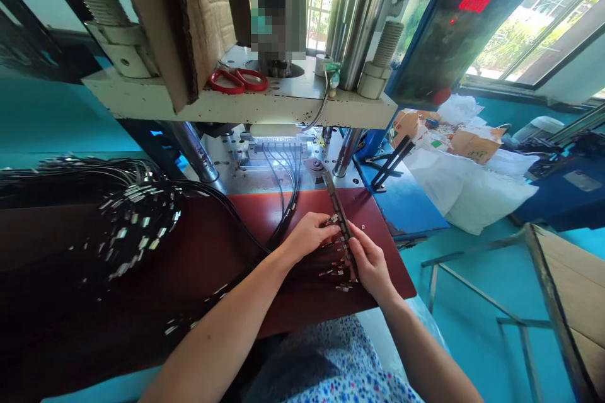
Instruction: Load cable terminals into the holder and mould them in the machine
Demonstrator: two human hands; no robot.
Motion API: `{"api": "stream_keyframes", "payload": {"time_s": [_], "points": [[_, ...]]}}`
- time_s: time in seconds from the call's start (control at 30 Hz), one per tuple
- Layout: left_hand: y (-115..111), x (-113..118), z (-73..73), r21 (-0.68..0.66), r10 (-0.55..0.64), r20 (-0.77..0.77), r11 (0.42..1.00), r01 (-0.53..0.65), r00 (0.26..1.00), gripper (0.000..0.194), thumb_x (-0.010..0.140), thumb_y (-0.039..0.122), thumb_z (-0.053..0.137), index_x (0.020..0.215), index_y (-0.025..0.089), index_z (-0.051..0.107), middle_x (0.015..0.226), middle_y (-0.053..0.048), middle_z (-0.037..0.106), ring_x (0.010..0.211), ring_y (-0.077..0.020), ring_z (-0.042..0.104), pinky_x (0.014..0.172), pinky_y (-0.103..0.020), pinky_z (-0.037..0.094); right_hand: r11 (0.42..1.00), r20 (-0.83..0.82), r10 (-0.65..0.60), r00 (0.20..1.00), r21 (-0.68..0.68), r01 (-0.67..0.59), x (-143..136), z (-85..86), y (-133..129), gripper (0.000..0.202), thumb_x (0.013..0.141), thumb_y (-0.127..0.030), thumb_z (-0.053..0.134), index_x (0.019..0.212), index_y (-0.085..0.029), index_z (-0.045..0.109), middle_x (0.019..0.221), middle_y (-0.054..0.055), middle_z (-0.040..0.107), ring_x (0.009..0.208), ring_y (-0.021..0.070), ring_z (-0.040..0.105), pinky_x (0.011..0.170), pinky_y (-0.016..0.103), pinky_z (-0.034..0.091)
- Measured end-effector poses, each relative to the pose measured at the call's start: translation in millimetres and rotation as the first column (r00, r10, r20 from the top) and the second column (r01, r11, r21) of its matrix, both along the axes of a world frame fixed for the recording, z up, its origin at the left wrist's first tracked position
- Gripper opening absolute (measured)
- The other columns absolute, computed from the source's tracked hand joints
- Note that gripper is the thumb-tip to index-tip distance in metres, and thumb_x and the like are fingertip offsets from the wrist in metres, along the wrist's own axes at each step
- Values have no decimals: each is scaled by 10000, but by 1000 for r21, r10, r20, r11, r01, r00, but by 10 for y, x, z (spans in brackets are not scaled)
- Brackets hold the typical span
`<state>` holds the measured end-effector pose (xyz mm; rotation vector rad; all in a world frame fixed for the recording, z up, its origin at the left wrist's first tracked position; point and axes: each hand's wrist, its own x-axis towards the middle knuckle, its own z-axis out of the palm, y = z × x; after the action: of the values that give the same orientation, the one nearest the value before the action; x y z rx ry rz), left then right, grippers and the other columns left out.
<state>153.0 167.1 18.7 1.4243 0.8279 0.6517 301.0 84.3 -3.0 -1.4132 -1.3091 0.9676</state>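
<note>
A long dark metal bar lies slantwise over the red-brown table, with several small metal connectors along its left side. My right hand grips the bar from the right, thumb and fingers closed on it. At the bar's left side, my left hand pinches a small cable connector between thumb and fingertips. Black cables run from under the left forearm to the press, where thin strands enter a clear fixture.
Bundled black cables cover the left of the red-brown table. Red-handled scissors rest on the press plate beside cardboard. White sacks and a metal-framed stand are at the right.
</note>
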Motion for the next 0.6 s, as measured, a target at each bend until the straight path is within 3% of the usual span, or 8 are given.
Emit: {"api": "stream_keyframes", "payload": {"time_s": [0.1, 0.2, 0.3, 0.6], "points": [[37, -53, 62, -20, 99, 75, 995, -98, 992, 290, 734, 404, 548, 660, 125, 526, 536, 32, 484, 471, -62, 392, 454, -193, 280, 999, -75, -37, 996, -12, 36, 22, -19, 4, 451, 863, -428, 466, 1248, -195, 505, 612, -24, 563, 432, 88, 431, 404, 208, 381], [67, -96, 97, -156, 176, 179, 977, -149, 968, 296, 723, 428, 570, 703, 147, 481, 478, 54, 448, 407, -60, 379, 411, -190, 275, 998, -123, -66, 990, -26, 63, 45, -36, 12, 460, 848, -438, 488, 1239, -198, 517, 645, -10, 590, 461, 100, 463, 423, 216, 403], [64, -97, 97, -283, 161, 244, 955, -89, 956, 330, 673, 415, 629, 700, 184, 396, 446, 81, 414, 352, -51, 330, 359, -181, 216, 997, -147, -73, 986, -41, 67, 52, -39, 13, 469, 834, -450, 504, 1231, -202, 528, 652, -3, 603, 464, 108, 471, 425, 224, 411], [80, -13, 56, -337, 94, 162, 941, -35, 982, 311, 555, 348, 717, 572, 143, 483, 332, 81, 346, 290, -28, 239, 340, -212, 116, 998, -184, -35, 982, -54, 26, 39, 15, -6, 470, 824, -456, 518, 1219, -202, 530, 596, -22, 556, 415, 92, 436, 361, 204, 366]]}}
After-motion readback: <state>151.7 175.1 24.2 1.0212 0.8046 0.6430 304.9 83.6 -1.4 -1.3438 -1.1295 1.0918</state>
